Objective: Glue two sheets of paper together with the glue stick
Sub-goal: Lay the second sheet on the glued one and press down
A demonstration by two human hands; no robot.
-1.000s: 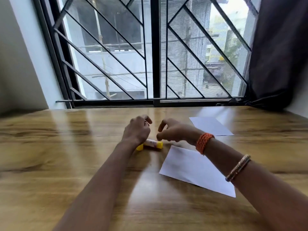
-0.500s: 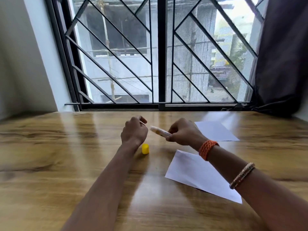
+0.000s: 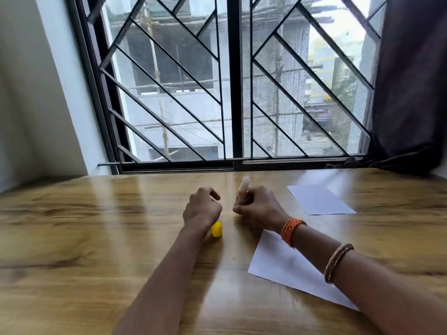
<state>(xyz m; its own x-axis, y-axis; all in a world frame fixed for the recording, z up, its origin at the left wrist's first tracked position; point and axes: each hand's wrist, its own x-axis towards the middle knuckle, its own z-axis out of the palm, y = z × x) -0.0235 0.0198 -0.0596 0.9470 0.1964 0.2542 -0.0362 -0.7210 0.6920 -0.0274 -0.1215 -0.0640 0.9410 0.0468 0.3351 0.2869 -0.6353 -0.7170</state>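
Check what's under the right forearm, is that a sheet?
Yes: a white sheet lies flat on the table beneath the right forearm. Its far-right edge is covered by the arm; nothing else shows there.

Right hand hides the lower body of the glue stick; only its blurred pale tip shows. The right forearm covers part of the near sheet. Left hand is curled, palm unseen. Both elbows lie beyond the bottom edge.

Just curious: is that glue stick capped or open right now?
Open. The yellow cap lies on the table, and the right hand holds the stick with its pale tip bare.
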